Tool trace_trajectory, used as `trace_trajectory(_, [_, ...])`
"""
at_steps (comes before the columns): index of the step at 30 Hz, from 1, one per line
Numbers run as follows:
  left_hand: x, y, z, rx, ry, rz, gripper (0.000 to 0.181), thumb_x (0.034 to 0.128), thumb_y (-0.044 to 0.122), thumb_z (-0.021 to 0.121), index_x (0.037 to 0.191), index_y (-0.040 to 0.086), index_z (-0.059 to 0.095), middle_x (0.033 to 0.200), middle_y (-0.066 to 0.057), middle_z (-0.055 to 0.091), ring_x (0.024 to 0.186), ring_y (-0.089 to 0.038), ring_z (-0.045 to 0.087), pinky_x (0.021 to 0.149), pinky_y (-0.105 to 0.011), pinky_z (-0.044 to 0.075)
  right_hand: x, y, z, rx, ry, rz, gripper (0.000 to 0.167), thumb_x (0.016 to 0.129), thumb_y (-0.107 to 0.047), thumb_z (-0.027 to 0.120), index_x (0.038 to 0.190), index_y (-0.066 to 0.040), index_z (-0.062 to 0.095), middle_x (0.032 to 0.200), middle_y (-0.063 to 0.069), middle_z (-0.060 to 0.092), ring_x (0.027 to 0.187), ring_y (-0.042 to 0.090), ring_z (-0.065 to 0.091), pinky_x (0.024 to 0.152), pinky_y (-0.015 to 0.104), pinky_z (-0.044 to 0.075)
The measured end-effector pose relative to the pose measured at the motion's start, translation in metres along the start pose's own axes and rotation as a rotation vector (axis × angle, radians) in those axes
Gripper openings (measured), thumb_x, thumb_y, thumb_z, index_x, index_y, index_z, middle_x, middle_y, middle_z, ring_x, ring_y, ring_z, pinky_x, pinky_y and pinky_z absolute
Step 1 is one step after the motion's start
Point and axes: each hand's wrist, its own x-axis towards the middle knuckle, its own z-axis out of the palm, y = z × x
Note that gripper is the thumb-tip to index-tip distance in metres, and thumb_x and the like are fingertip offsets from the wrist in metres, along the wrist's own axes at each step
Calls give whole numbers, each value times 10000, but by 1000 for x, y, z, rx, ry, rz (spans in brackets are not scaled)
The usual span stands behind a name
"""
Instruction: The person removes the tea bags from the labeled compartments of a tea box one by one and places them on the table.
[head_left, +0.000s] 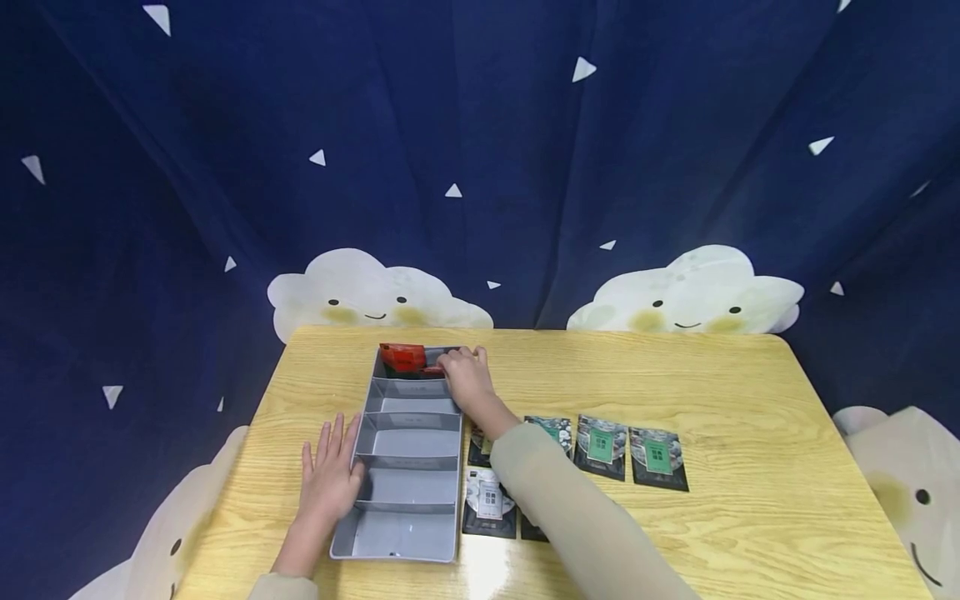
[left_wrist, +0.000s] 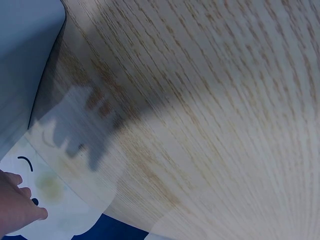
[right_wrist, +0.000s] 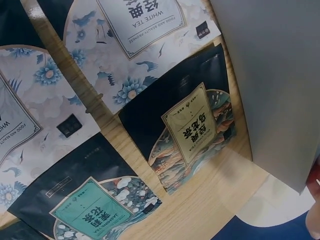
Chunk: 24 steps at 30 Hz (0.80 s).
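A long grey divided tray (head_left: 411, 533) lies on the table, its compartments in a row from near to far. My right hand (head_left: 468, 385) reaches over the far right corner, and its curled fingers appear to pinch a red packet (head_left: 432, 370) in the farthest compartment; the fingertips are partly hidden. Another red packet (head_left: 402, 357) stands beside it there. In the right wrist view, some red shows by the fingers at the right edge. My left hand (head_left: 330, 475) rests along the tray's left side with fingers extended, the thumb at the rim.
Right of the tray lie tea packets: a white tea packet (right_wrist: 137, 30), an oolong one (right_wrist: 195, 125), a jasmine one (right_wrist: 92, 210), and two green-labelled ones, left (head_left: 600, 447) and right (head_left: 658, 460). My right sleeve (head_left: 581, 508) covers some. A dark blue curtain (head_left: 517, 150) hangs behind the table.
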Motion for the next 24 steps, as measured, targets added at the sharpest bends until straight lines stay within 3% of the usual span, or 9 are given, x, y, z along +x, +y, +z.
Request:
trace_trajectory(12, [0,0,0,-3,9,-2,668,880,168,456,1472,114,150,1510,-201,76,1374,-391,29,1068,-588,-45,-3,5,-7,80,34,-62,146,955,-260,469,983,-208,602,992,-66,609,939,141,513,900,389,329])
trace_trajectory(24, [1,0,2,-1,15,1,657,876,170,448,1467,110,168,1509,-200,82,1373,-391,33,1068,-586,-41,-9,7,-33,145,230,-122,111,931,-203,520,982,-180,615,951,-59,620,918,144,518,889,394,346])
